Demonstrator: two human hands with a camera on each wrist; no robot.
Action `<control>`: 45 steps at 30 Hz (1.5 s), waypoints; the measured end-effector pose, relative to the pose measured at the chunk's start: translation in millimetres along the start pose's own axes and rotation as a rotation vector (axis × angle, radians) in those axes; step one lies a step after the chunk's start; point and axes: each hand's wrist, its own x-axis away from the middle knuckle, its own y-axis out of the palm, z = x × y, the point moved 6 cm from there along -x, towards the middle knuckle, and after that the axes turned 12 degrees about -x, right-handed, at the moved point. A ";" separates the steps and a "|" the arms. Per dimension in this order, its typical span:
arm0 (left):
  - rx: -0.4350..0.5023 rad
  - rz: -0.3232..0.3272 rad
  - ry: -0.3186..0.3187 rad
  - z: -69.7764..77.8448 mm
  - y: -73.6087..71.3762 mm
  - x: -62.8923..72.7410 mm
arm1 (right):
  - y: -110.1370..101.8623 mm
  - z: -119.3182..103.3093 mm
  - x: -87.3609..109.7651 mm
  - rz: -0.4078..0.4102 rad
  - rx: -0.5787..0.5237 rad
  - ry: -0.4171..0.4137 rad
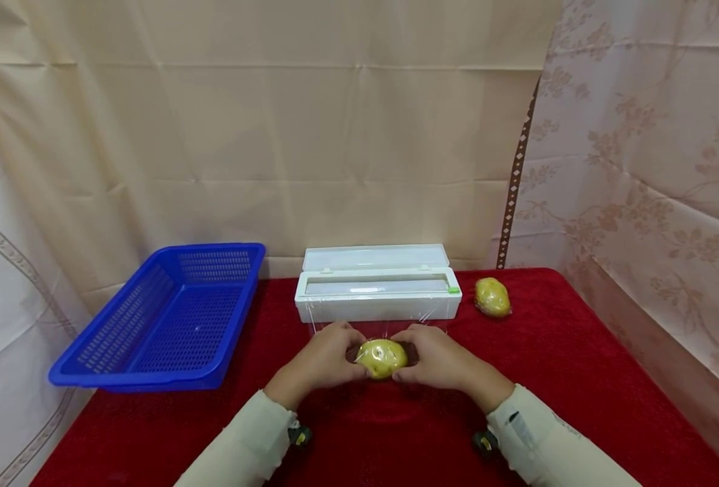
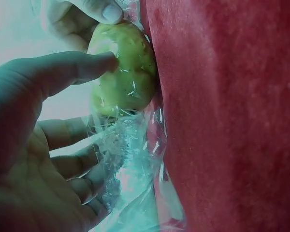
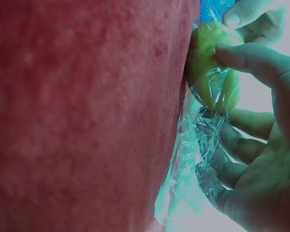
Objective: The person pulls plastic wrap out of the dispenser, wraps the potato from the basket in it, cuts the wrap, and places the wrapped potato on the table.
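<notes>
A yellow potato (image 1: pixel 381 358) lies on the red cloth in clear plastic wrap, in front of the wrap box. My left hand (image 1: pixel 333 355) holds its left end, the thumb pressing on the near side. From the right, my right hand (image 1: pixel 435 358) grips the other end in the same way. In the left wrist view, loose crinkled plastic wrap (image 2: pixel 128 164) hangs off the potato's end beside my fingers. The right wrist view shows bunched wrap along my right fingers (image 3: pixel 239 145) too. A stretch of film reaches from the box toward the potato.
Behind my hands stands the white plastic wrap box (image 1: pixel 377 308), lid raised, with a green slider (image 1: pixel 453 290) at its right. Another wrapped potato (image 1: pixel 492 297) sits right of it. A blue basket (image 1: pixel 213 338) stands at the left. Curtains hang behind the red-covered table (image 1: pixel 578 365).
</notes>
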 end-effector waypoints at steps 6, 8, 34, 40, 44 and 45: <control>0.042 -0.025 -0.028 -2.9 0.3 -1.1 | -4.3 6.2 -3.7 0.021 -0.055 0.046; 0.054 -0.029 -0.051 -3.5 0.0 0.0 | -5.7 5.9 -5.0 0.029 -0.042 0.030; 0.039 0.007 -0.058 -11.4 0.3 -9.6 | -12.4 9.7 -12.6 -0.034 0.061 -0.006; 0.032 0.023 -0.062 -7.3 -5.1 -9.0 | -13.0 10.5 -10.4 -0.003 0.076 -0.041; 0.010 0.041 -0.068 -6.5 -8.3 -9.3 | -15.8 10.7 -8.7 0.015 0.032 -0.055; 0.000 0.048 -0.065 -6.2 -8.9 -9.7 | -17.5 10.8 -8.0 0.021 0.020 -0.057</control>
